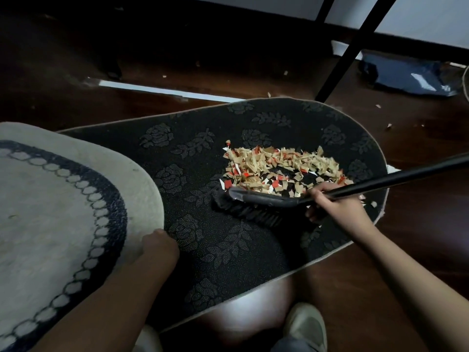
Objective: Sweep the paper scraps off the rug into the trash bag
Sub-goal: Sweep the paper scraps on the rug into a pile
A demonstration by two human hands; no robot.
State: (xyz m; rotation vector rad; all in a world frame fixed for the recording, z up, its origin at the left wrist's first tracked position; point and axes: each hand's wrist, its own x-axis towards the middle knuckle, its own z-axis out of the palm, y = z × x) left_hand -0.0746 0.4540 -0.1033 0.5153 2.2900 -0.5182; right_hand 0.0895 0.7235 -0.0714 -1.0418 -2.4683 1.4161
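A heap of tan, red and white paper scraps [279, 168] lies on the dark floral rug [203, 240], toward its right end. My right hand [330, 204] grips the black handle of a broom [264, 201] close to its head, and the bristles rest on the rug at the near edge of the heap. My left hand [158, 243] holds the edge of a folded-over beige rug flap [55, 199] with a dark scalloped border. A dark blue trash bag [408, 74] lies on the floor at the far right.
Dark wooden floor [418, 224] surrounds the rug, with a few stray scraps at the right. Black table legs [355, 49] slant down behind the rug. A pale strip [162, 91] lies on the floor behind it. My shoe [307, 323] is at the bottom.
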